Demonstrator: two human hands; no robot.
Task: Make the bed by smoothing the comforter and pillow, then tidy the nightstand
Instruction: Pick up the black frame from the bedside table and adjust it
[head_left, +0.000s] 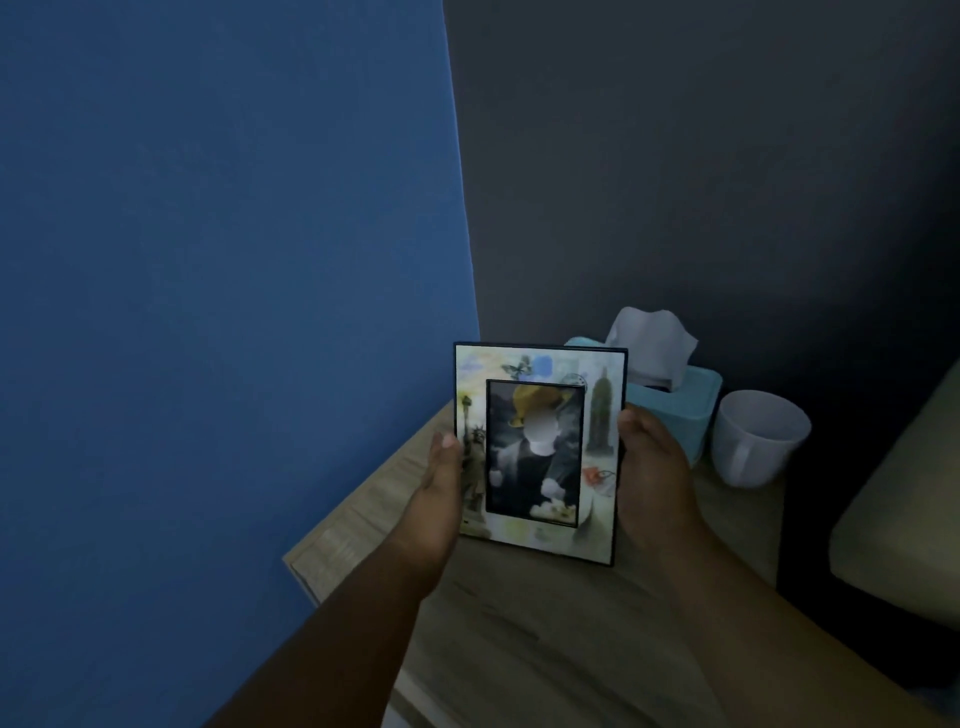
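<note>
A decorated picture frame (537, 452) with a dark inner border stands upright over the wooden nightstand (519, 613), facing me. My left hand (439, 478) grips its left edge, thumb on the front. My right hand (652, 467) grips its right edge. Whether the frame's bottom edge touches the nightstand top I cannot tell. Behind it sit a light blue tissue box (680, 410) with a white tissue sticking up, and a white mug (756, 436) to the right of the box.
A blue wall (208, 312) runs along the nightstand's left side and a dark grey wall (727, 156) stands behind. A pale bed edge (904, 519) shows at the far right, with a dark gap between it and the nightstand.
</note>
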